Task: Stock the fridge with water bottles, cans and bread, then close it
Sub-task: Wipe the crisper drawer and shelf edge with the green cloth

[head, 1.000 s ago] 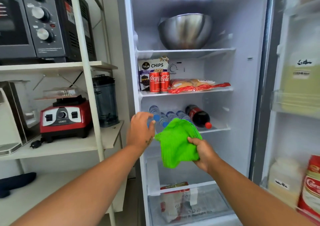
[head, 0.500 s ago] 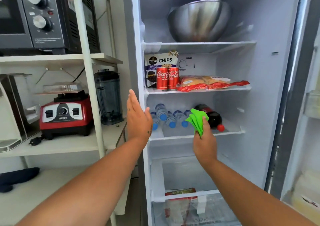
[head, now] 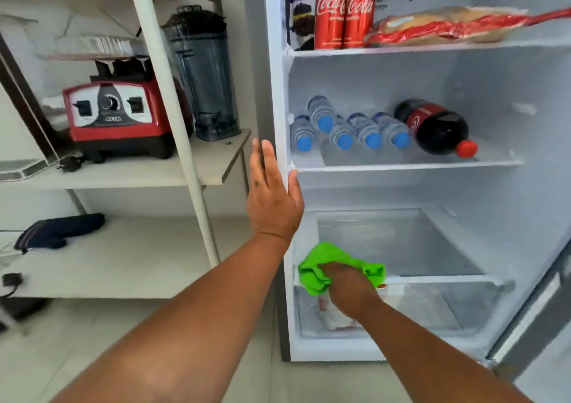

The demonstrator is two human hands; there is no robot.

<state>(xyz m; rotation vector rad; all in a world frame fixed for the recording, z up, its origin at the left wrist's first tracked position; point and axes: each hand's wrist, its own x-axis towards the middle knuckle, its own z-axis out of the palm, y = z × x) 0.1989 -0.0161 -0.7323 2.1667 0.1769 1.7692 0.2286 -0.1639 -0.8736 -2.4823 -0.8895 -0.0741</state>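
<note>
The fridge [head: 276, 72] stands open. Two red cola cans [head: 343, 14] and a bag of bread [head: 445, 27] sit on an upper shelf. Below them lie several water bottles [head: 349, 127] with blue caps, beside a dark cola bottle [head: 435, 127]. My left hand [head: 273, 195] rests flat, fingers apart, against the fridge's left front edge. My right hand [head: 347, 285] presses a green cloth [head: 318, 274] onto the front rim of the low shelf above the crisper drawer [head: 432, 307].
A white rack [head: 173, 109] left of the fridge holds a red blender base [head: 120, 118], a dark blender jug [head: 204, 72] and a dark mitt [head: 58, 229]. The fridge door [head: 531, 334] hangs open at lower right. A chips bag [head: 301, 4] stands behind the cans.
My right hand has dropped with the green cloth from the water bottle shelf to the rim above the crisper drawer. My left hand stays at the fridge's left edge. The view has tilted down.
</note>
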